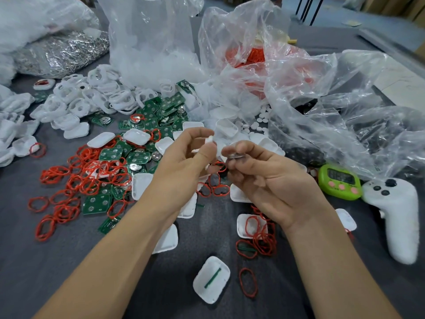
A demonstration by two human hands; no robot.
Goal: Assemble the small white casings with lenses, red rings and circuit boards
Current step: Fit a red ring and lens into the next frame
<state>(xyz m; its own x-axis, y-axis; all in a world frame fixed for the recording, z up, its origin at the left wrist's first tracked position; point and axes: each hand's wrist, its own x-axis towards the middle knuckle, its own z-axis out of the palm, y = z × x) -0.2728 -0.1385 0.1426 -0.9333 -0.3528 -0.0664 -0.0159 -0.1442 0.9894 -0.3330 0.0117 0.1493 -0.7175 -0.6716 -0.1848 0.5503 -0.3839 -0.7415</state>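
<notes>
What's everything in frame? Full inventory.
White plastic casings: many, white, scattered across table.
Red rubber rings: many, red, heaped left and near centre.
Green circuit boards: many, green, pile centre-left.
Small white round discs: many, white, beside bags centre.
Clear plastic bags: several, clear, back.
Green digital timer: one, green, right.
White handheld controller: one, white, far right.
Grey table: one, grey, under everything.
Left hand: pinches small white piece.
Right hand: holds small silvery part.

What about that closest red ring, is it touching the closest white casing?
Apart. The head view shows dark table between the ring and the casing.
</notes>
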